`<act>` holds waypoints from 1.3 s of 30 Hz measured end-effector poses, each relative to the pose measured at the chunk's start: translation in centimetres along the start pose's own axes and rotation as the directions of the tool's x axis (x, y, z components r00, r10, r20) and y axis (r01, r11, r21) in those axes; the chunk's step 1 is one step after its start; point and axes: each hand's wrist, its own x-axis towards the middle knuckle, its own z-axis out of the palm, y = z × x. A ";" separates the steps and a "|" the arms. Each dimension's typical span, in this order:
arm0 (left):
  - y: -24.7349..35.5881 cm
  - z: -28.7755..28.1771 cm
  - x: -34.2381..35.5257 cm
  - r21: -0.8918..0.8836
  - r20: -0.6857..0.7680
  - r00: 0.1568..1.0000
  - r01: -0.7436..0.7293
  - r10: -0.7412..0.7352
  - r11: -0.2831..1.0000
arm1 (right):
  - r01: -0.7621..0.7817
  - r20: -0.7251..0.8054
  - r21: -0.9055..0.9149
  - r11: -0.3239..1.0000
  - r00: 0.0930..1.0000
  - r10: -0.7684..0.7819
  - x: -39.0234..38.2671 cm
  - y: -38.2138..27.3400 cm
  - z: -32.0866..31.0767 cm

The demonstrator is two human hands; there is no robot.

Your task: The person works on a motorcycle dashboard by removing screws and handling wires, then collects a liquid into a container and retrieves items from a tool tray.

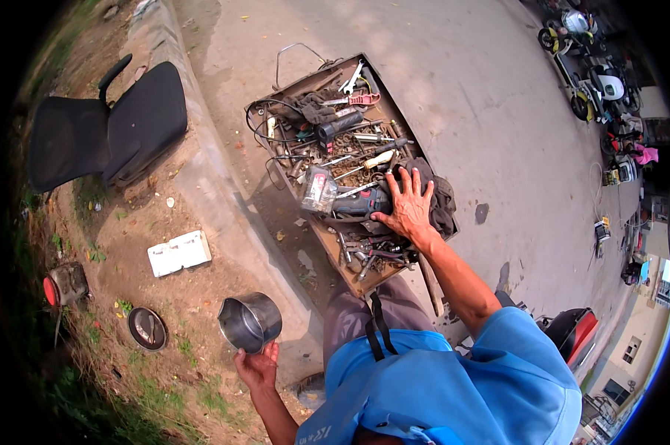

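My left hand (257,366) is closed on the lower side of a grey metal pot (250,323) with a pouring lip, held out to the left, tilted, its open top showing. My right hand (408,206) lies with fingers spread over a dark cloth (443,199) at the right side of a tool tray (327,239). Beside its thumb lies a dark power tool (361,202), next to a clear plastic box (319,190). A black flashlight (339,127), a wrench (354,78), screwdrivers and many small metal parts fill the tray.
A black office chair (146,122) stands at the left behind a low concrete kerb (216,185). On the dirt are a white flat piece (179,254), a round dark pan (147,328) and a red-capped container (64,285). Scooters (609,85) are parked far right.
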 end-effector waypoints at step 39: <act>-0.6 -1.0 -0.2 -0.012 0.121 0.993 -0.016 0.017 1.000 | 0.305 -0.134 0.313 0.900 0.952 -0.276 -7.3 -4.1 2.4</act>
